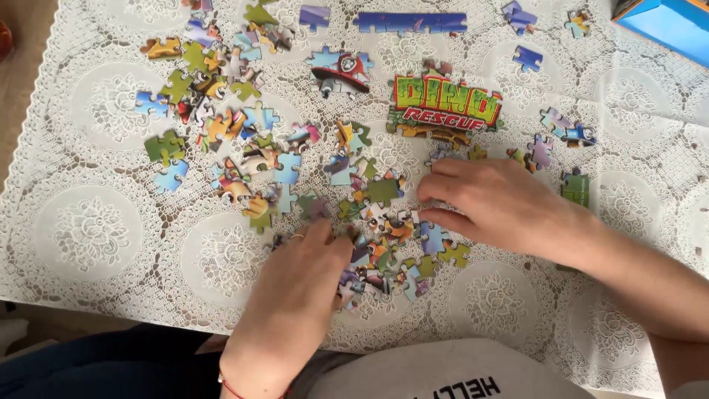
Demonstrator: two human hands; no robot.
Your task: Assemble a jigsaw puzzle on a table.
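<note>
Many loose colourful puzzle pieces lie scattered on a white lace tablecloth. My left hand rests palm down at the near edge, its fingertips touching a small cluster of pieces in front of me. My right hand lies flat to the right of that cluster, fingers pointing left and pressing on pieces near a green one. Neither hand clearly lifts a piece. A joined section with green and red lettering sits beyond my right hand. A joined blue strip lies at the far edge.
A blue box sits at the far right corner. A partly joined piece with a red figure lies at the upper middle. Single pieces dot the right side. The table's left edge shows bare wood.
</note>
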